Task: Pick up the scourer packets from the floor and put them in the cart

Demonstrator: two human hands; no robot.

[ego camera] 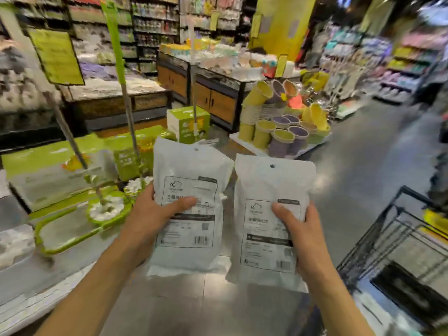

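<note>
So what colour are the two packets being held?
White plastic packets with black-printed labels, clearest in the head view.

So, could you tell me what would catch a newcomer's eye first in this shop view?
Two white packets held up side by side at centre: the left hand grips the left packet, the right hand the right packet. A black wire cart stands at lower right, and coloured buckets are stacked behind.
</note>
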